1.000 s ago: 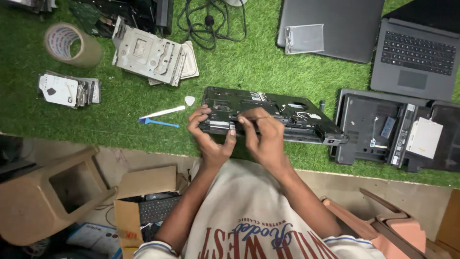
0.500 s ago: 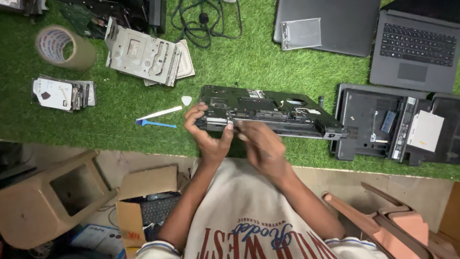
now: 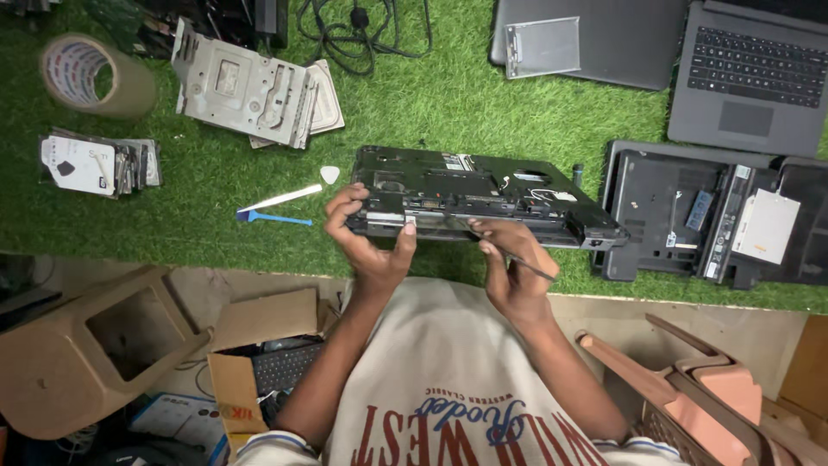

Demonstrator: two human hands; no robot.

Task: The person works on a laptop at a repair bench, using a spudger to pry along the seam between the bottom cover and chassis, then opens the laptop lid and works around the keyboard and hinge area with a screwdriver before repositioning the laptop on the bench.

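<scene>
A black opened laptop base (image 3: 483, 194) lies on the green turf (image 3: 405, 103), tilted up at its near edge. My left hand (image 3: 366, 237) grips the base's near left edge, thumb and fingers around it. My right hand (image 3: 513, 272) holds a thin dark tool (image 3: 530, 267) like a pen, its tip at the base's near edge. A white pry stick (image 3: 280, 198), a blue pry tool (image 3: 272, 218) and a white pick (image 3: 329, 174) lie on the turf left of my left hand.
A tape roll (image 3: 95, 76) and stacked drives (image 3: 95, 164) sit at left, a metal bracket (image 3: 246, 86) and cables (image 3: 362, 34) behind. Two grey laptops (image 3: 750, 78) and another dismantled black base (image 3: 707, 216) lie at right. Plastic stools (image 3: 86, 345) and a cardboard box (image 3: 259, 354) stand below.
My right hand has drawn back from the laptop's near edge toward my body and now shows the thin tool. My left hand keeps its grip on the base.
</scene>
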